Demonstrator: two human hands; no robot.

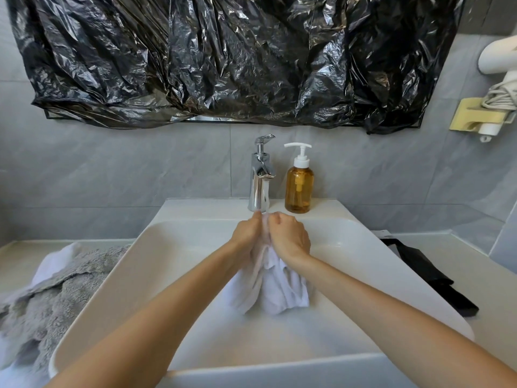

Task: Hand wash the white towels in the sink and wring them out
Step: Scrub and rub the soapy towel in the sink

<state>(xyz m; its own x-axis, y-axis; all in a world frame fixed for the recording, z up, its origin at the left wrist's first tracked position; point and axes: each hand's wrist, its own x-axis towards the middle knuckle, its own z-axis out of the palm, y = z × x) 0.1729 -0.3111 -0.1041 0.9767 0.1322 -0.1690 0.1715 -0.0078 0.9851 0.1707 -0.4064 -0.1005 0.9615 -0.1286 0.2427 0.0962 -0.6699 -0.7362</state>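
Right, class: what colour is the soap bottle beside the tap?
Amber, with a white pump; soap bottle, head view.

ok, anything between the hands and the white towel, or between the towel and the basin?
Nothing visible. The left hand and right hand both grip the white towel directly, under the faucet. Its lower end hangs into the sink.

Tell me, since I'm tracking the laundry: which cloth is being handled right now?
The white towel in the sink, gripped by the left hand and right hand. The grey towel lies untouched on the left counter.
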